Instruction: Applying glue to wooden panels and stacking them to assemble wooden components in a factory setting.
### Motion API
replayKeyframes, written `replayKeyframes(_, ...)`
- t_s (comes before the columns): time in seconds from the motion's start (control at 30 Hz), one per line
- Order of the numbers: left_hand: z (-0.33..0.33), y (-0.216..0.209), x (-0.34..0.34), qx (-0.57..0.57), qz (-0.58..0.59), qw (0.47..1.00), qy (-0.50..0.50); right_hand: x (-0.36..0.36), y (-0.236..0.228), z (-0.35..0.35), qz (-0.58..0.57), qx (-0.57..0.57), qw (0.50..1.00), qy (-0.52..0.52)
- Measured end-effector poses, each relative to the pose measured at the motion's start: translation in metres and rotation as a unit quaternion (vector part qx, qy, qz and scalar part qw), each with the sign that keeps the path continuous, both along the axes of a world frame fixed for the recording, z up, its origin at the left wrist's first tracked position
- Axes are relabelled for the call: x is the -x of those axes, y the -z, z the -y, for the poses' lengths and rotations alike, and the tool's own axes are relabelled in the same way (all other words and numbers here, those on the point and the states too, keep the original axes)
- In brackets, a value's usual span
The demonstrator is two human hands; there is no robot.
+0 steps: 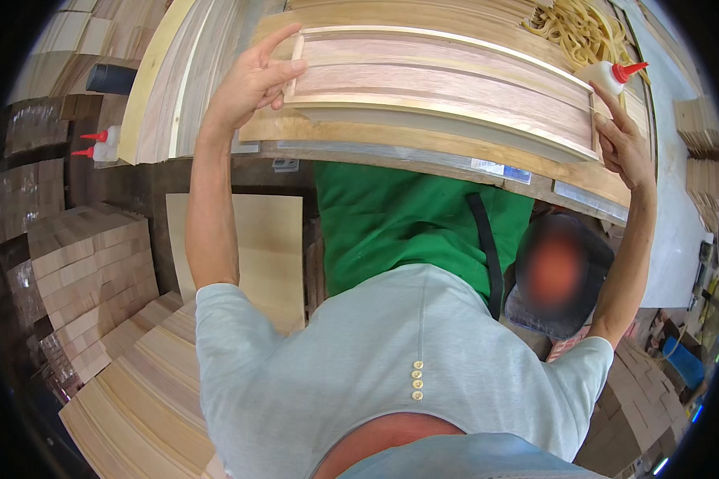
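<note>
A long, shallow wooden tray (pixel 447 77) with thin raised edges and a lengthwise strip lies across the workbench in front of me. My left hand (pixel 252 84) grips its left end, the index finger and thumb spread along the short side and the other fingers curled. At the opposite end my right hand (pixel 625 144) presses on the short side, index finger stretched up along it and the rest bent. Just beyond that hand is a white glue bottle (pixel 603 80) with a red nozzle, lying tilted. A heap of tan rubber bands (pixel 583 30) sits behind the tray's far right.
Stacked thin boards (pixel 180 88) stand left of the tray. Two red-tipped bottles (pixel 106 144) are farther left. Piled wood blocks (pixel 96 271) and long planks (pixel 148 391) lie at lower left. A green apron (pixel 407 223) hangs against the bench edge (pixel 423 160).
</note>
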State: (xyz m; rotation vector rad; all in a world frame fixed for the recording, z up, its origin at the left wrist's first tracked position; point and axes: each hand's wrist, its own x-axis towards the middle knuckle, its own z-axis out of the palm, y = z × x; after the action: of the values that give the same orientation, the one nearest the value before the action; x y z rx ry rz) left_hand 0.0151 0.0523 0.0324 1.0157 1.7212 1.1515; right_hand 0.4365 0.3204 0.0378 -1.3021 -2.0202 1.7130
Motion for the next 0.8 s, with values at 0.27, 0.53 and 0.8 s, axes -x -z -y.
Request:
replayKeyframes(0.27, -0.001, 0.005, 0.008, 0.012, -0.022, 0.999, -0.031, 0.011, 0.016, -0.013, -0.046, 0.031, 0.997, 0.05)
replayKeyframes(0.53, -0.026, 0.036, 0.029, -0.06, 0.019, 0.989, -0.135, 0.009, 0.045, -0.053, -0.176, 0.142, 0.971, 0.077)
replayKeyframes(0.8, -0.038, 0.064, 0.046, -0.053, 0.349, 0.924, -0.148, -0.007, 0.064, -0.063, -0.247, 0.2, 0.948, -0.01)
